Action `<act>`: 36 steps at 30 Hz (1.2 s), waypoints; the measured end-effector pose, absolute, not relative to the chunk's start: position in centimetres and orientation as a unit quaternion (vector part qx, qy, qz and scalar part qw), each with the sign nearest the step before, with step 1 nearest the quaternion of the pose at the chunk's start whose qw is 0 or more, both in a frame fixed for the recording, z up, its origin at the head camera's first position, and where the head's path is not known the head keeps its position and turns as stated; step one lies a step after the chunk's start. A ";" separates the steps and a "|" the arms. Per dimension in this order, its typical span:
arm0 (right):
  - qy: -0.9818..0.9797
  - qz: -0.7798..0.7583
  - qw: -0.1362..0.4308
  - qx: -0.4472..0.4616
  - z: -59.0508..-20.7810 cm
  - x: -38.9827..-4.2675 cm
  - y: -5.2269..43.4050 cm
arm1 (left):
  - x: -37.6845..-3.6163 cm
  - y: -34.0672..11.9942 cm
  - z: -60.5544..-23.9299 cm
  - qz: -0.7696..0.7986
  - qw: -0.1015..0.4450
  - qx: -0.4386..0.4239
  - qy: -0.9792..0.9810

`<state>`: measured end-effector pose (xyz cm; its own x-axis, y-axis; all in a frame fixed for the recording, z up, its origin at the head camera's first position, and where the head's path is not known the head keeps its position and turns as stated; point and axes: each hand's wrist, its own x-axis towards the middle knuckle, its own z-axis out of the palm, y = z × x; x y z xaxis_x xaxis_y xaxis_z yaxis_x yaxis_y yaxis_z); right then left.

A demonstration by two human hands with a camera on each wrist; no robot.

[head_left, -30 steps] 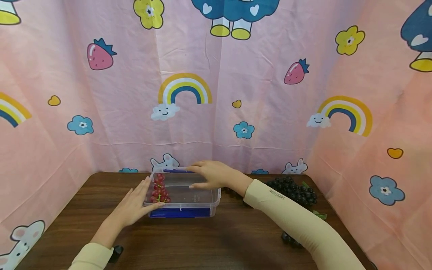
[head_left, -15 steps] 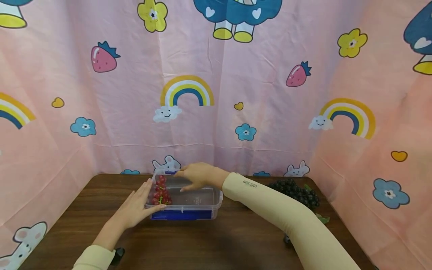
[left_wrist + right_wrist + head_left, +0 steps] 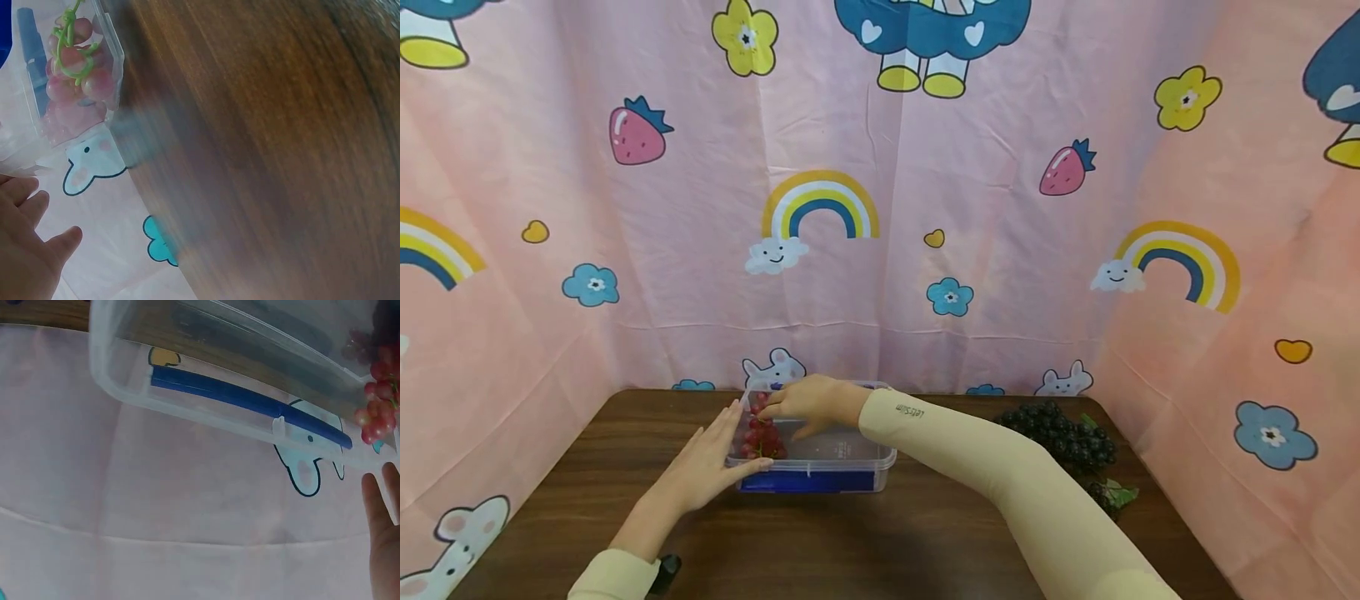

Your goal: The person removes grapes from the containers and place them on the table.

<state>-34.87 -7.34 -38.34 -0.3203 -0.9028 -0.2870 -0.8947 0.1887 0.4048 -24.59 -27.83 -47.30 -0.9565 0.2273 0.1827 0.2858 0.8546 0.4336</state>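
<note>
Red grapes (image 3: 760, 433) inside box (image 3: 850, 457), dark grapes (image 3: 1067, 437) well right on table (image 3: 887, 533).

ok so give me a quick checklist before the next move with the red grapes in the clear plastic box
1. Clear plastic box with blue clips flat on the brown wooden table: ok.
2. Left hand steadying the box: ok, open fingers lie against its left end.
3. Red grape bunch inside the box: ok, at its left end.
4. Right hand gripping the red grapes: cannot tell, it reaches over them but its fingertips are hidden.
5. Box open at the top: ok, the right hand reaches inside and no lid is on it.
6. Dark grape bunch out of the way: ok, on the table to the right, apart from the box.
</note>
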 end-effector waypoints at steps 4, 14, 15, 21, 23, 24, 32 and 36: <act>-0.760 -0.267 0.003 0.593 -39.2 -35.5 -8.5 | -24.5 -27.8 -47.2 -0.236 0.064 -0.136 -0.960; -0.728 -0.329 0.012 0.602 -41.7 -36.9 -10.7 | -24.4 -27.5 -47.4 -0.233 0.068 -0.136 -0.961; -0.725 -0.330 0.013 0.605 -41.9 -37.0 -10.8 | -24.3 -27.5 -47.3 -0.231 0.069 -0.136 -0.961; -0.721 -0.310 0.028 0.619 -43.2 -37.7 -11.0 | -24.2 -27.4 -47.3 -0.225 0.073 -0.137 -0.962; -0.724 -0.305 0.034 0.618 -43.6 -37.7 -11.2 | -24.2 -27.4 -47.4 -0.224 0.076 -0.136 -0.962; -0.726 -0.305 0.035 0.615 -43.8 -37.7 -11.3 | -24.2 -27.4 -47.4 -0.224 0.076 -0.136 -0.962; -0.754 -0.308 0.012 0.580 -44.6 -37.3 -12.0 | -24.3 -27.5 -47.7 -0.217 0.077 -0.134 -0.964; -0.779 -0.282 -0.026 0.559 -45.1 -37.4 -12.1 | -24.3 -27.6 -47.6 -0.212 0.084 -0.135 -0.964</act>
<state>-37.38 -12.11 -45.05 -0.3733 -0.8564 -0.3567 -0.8861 0.2154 0.4104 -24.34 -27.62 -47.60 -0.9493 0.2258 0.2188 0.2967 0.8735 0.3859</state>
